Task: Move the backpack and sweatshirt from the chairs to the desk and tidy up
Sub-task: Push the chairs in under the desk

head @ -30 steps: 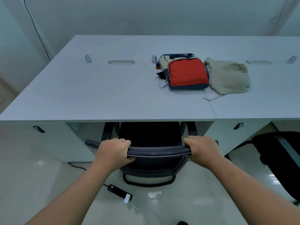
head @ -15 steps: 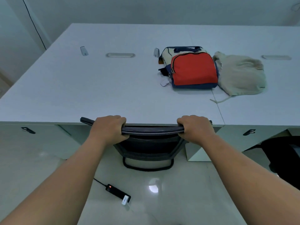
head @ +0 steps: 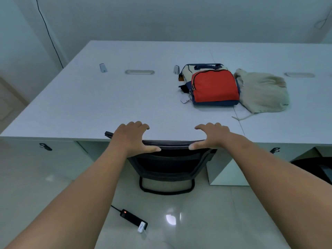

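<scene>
A red, navy and cream backpack (head: 213,88) lies flat on the white desk (head: 107,105), right of centre. A beige sweatshirt (head: 263,91) lies crumpled just to its right, touching it, with a drawstring trailing toward the desk's front edge. A black office chair (head: 170,159) is tucked under the desk, its backrest top against the desk edge. My left hand (head: 132,138) and my right hand (head: 211,136) hover over the backrest top with fingers spread, lifted off it, holding nothing.
A black power strip (head: 133,220) with a white plug and cable lies on the glossy floor below the chair. A second black chair (head: 318,168) shows at the right edge. Small grey clips and cable grommets sit along the desk's middle line.
The chair slid forward under the desk until its backrest met the edge. Both hands then let go of the backrest and opened their fingers.
</scene>
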`<state>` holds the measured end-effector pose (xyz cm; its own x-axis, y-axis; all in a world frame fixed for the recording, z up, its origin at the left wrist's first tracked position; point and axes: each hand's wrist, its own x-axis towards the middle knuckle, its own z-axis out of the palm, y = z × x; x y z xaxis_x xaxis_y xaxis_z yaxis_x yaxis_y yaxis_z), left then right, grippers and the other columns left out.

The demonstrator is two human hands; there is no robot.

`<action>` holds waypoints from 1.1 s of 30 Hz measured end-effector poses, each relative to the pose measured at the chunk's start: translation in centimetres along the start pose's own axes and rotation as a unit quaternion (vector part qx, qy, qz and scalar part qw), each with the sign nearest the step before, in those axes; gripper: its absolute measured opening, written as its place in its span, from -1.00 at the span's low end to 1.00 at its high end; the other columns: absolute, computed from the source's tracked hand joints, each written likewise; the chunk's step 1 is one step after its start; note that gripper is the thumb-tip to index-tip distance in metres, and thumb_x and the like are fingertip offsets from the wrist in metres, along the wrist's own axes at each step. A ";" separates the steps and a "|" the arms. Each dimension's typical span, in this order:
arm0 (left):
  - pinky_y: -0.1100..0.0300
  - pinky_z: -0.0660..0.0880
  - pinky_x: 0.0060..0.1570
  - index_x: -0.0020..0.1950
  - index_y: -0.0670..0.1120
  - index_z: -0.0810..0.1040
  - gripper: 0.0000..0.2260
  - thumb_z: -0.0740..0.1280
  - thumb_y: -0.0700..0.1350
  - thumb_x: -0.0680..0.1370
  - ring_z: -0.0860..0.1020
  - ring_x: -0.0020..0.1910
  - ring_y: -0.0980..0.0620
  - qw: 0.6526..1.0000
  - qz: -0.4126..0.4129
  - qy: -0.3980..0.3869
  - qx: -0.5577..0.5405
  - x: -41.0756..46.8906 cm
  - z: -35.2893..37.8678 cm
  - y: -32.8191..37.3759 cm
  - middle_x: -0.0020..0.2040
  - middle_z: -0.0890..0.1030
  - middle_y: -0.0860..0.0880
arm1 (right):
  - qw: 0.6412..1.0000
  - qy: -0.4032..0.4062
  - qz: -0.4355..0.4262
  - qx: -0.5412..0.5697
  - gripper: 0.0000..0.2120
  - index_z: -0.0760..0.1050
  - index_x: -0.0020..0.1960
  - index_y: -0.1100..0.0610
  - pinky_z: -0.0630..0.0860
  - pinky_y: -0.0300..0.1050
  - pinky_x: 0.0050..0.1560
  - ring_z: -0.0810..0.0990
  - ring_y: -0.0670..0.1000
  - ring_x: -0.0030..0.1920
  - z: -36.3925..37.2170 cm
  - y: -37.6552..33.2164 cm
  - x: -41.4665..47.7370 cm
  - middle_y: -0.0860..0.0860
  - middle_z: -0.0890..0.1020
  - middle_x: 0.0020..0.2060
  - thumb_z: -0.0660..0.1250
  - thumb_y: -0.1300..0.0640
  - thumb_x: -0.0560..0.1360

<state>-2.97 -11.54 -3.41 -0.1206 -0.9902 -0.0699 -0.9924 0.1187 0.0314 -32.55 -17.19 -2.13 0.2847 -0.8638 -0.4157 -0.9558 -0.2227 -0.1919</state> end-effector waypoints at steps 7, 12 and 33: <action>-0.11 0.26 0.40 0.52 0.05 0.25 -0.17 0.10 0.52 0.38 0.30 0.45 -0.11 0.983 -0.055 0.161 0.062 0.4 -8.5 -1.6 0.51 0.33 -0.03 | 0.959 0.284 -0.012 0.004 -0.20 0.15 0.52 -0.11 0.21 0.25 0.37 0.28 0.24 0.41 -7.1 -3.0 -1.9 0.06 0.39 0.41 0.23 -0.43 0.39; -0.15 0.17 0.45 0.57 0.03 0.13 -0.17 0.11 0.47 0.43 0.22 0.50 -0.14 0.984 -0.056 0.161 0.060 -0.3 -9.2 -0.3 0.57 0.21 -0.05 | 0.960 0.278 0.037 -0.026 -0.26 -0.01 0.56 -0.14 -0.05 0.26 0.49 -0.06 0.23 0.55 -5.8 -2.5 -3.9 0.07 0.08 0.56 0.14 -0.36 0.48; -0.13 0.32 0.34 0.54 -0.05 0.22 -0.24 0.21 0.33 0.46 0.34 0.41 -0.17 0.960 0.234 0.144 0.047 -0.3 -5.9 35.8 0.48 0.36 -0.08 | 0.900 0.286 0.329 0.005 -0.33 0.01 0.54 -0.10 -0.04 0.24 0.50 -0.07 0.24 0.55 1.5 25.2 -31.3 0.08 0.06 0.56 0.09 -0.29 0.51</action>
<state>-38.33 -7.45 3.64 -0.5566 -0.8042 0.2086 -0.8300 0.5490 -0.0984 -65.48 4.92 4.77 -0.4293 -0.8994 0.0820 -0.9023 0.4234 -0.0808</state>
